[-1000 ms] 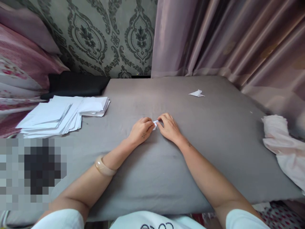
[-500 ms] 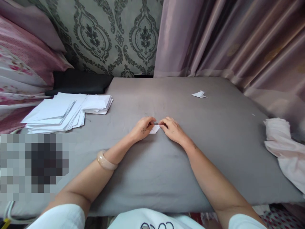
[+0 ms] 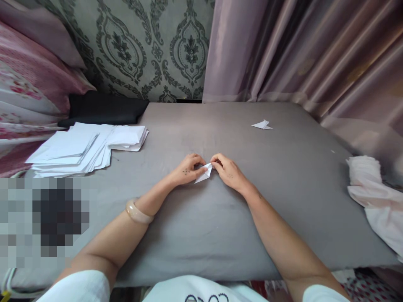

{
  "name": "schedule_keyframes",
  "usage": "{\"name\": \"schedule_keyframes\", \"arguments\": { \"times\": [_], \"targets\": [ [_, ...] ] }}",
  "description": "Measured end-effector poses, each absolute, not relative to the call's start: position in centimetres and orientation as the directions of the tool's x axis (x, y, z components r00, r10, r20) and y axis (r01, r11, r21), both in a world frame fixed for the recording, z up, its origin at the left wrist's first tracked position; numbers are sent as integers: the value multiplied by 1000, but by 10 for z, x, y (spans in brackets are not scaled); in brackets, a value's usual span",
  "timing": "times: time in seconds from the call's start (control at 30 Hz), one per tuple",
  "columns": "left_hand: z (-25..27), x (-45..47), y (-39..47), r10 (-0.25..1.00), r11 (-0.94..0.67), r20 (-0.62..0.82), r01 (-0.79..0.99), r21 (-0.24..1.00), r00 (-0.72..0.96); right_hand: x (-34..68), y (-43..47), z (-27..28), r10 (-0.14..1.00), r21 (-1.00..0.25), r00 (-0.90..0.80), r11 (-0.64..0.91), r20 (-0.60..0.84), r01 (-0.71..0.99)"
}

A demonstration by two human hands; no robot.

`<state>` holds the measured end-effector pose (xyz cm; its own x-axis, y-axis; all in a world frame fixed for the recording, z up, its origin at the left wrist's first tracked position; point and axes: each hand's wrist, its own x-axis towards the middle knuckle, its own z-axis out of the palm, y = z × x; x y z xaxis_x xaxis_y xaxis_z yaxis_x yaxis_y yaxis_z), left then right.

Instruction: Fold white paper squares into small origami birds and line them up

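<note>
A small piece of folded white paper (image 3: 204, 175) is between my two hands, just above or on the grey cloth surface (image 3: 195, 235). My left hand (image 3: 189, 169) pinches its left side, with the thumb lying over the paper. The fingertips of my right hand (image 3: 227, 170) are closed on its upper right corner. One pointed end of the paper slants down toward me. My fingers hide parts of its far edge.
Stacks of white paper sheets (image 3: 66, 157) and smaller cut pieces (image 3: 126, 136) lie at the left, before a black item (image 3: 107, 108). A finished-looking folded paper shape (image 3: 262, 124) rests at the back right. Bunched pale cloth (image 3: 365, 176) lies at the right edge.
The folded paper has turned in my hands: its lower end now points down and left, and more of it shows. My left thumb has shifted onto it.
</note>
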<state>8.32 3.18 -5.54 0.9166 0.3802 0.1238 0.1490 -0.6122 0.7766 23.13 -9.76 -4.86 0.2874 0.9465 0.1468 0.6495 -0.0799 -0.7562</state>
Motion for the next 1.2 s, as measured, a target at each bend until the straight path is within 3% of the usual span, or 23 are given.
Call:
{"name": "schedule_keyframes", "arguments": {
  "times": [0.17, 0.3, 0.5, 0.63, 0.77, 0.97, 1.2],
  "targets": [
    [-55, 84, 33, 453, -238, -63, 189, 953, 889, 230, -92, -51, 896, -886, 411, -44, 169, 461],
    [-51, 87, 29, 561, 102, -116, 70, 992, 820, 228, -89, -51, 765, -936, 606, -11, 218, 351],
    [-50, 92, 26, 673, 358, -172, -114, 927, 719, 208, -87, -49, 850, -995, 526, -70, -23, 70],
    [-50, 92, 24, 670, 396, -192, -126, 910, 717, 202, -84, -52, 817, -999, 575, -37, -38, -13],
    [-48, 90, 21, 643, 300, -147, -71, 951, 751, 208, -85, -53, 759, -999, 650, -15, -42, -47],
    [-45, 87, 18, 588, 239, -172, 34, 970, 791, 216, -88, -49, 821, -979, 557, 12, 125, 202],
    [-49, 89, 23, 609, 410, -184, -107, 906, 772, 211, -85, -45, 855, -988, 512, -3, -82, -153]
  ]
}}
